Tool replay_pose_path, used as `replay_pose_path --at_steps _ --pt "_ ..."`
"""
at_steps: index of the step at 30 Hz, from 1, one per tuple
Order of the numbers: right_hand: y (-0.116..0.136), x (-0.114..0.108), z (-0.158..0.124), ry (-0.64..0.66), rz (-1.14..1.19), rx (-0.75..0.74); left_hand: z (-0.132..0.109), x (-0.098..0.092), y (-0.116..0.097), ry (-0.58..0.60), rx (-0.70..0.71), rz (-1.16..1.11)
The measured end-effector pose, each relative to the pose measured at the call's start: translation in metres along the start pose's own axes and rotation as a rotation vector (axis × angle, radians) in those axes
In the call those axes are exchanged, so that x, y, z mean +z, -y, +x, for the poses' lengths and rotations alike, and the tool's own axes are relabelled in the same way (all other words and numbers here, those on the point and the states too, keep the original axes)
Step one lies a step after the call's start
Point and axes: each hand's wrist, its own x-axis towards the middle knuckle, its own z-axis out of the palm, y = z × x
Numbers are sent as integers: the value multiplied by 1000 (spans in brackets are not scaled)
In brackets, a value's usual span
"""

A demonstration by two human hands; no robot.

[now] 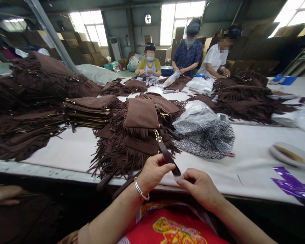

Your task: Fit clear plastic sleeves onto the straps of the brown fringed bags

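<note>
My left hand (155, 172), with a silver bangle at its wrist, is closed on a dark brown wrist strap (165, 151). A gold clasp (157, 136) joins the strap to a brown fringed pouch (140, 113) lying on top of a heap of similar pouches. At the strap's lower end is a small whitish, see-through piece (178, 177), perhaps plastic film or paper. My right hand (198, 186) pinches this piece between thumb and forefinger.
Stacked zipped pouches (87, 110) and a tall brown pile (40, 84) stand left. A black-and-white woven cloth (205, 139) lies under clear plastic. Rightward are a round dish (291, 153) and purple film (295, 184). Several people work across the table; another person's hand (6, 195) is at left.
</note>
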Motion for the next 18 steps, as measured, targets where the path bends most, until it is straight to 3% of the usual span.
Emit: replay_pose_path --at_steps 12,16,18 --pt "-4 7 17 -25 103 -29 5 -4 10 -43 -84 -19" --pt "4 13 33 34 196 -33 7 -9 15 -61 -126 32" --pt "9 14 38 71 243 -20 9 -14 15 -67 -179 -48"
